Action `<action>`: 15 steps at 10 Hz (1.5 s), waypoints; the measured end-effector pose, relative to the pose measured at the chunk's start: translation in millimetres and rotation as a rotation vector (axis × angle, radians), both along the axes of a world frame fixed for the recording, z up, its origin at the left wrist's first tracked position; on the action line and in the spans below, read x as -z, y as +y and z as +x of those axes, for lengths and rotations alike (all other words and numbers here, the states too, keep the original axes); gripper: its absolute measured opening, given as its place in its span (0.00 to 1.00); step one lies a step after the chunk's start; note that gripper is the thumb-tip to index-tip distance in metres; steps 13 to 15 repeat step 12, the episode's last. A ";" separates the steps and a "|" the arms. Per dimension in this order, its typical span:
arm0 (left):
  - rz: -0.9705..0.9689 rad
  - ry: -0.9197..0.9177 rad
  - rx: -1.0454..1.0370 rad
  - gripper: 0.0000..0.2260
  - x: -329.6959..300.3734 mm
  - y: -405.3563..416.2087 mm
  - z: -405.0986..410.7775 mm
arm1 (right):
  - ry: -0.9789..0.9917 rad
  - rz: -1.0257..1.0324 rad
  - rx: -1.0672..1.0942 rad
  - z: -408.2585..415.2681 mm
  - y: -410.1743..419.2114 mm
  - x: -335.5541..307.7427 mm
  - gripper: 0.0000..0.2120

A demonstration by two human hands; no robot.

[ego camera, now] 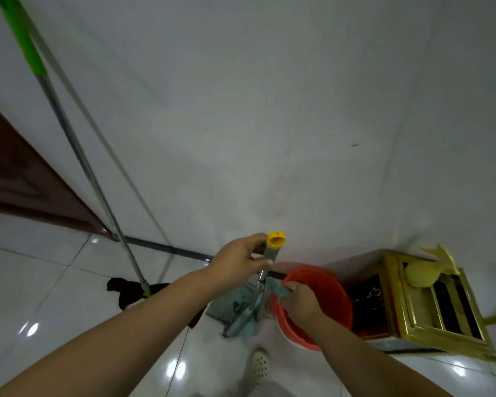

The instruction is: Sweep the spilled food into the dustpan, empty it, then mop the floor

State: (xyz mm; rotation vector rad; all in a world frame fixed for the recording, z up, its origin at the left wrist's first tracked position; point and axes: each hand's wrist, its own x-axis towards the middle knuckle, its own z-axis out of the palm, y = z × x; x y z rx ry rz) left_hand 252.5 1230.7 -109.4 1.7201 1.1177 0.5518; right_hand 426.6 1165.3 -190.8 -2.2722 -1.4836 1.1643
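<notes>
— Where was the mop?
— My right hand [299, 300] gripped its wringer lever [278, 289] at the red bucket [335, 299]; my left hand [238, 260] clenched the yellow-capped mop handle [274, 247].
— And beyond?
— A green-handled broom [78, 156] leaned against the wall [269, 110].

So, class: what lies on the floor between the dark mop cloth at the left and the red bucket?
In the head view, the grey dustpan lies between the mop cloth and the red bucket.
</notes>
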 end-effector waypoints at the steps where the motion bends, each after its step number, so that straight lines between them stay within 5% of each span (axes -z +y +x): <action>1: -0.016 0.022 -0.046 0.14 1.9 20.4 11.7 | -0.014 -0.014 -0.073 16.6 31.1 2.7 0.12; 6: 0.006 0.091 -0.116 0.13 10.1 77.6 69.1 | -0.165 -0.026 -0.287 66.9 111.1 4.7 0.14; 10: 0.022 0.104 -0.184 0.17 2.2 62.1 78.1 | -0.241 0.125 -0.151 87.6 79.9 -18.8 0.17; 12: 0.012 0.043 -0.191 0.15 -4.7 24.9 53.3 | -0.010 0.131 0.043 58.5 36.4 -31.6 0.13; 15: 0.012 0.043 -0.191 0.15 -4.7 24.9 53.3 | -0.010 0.131 0.043 58.5 36.4 -31.6 0.13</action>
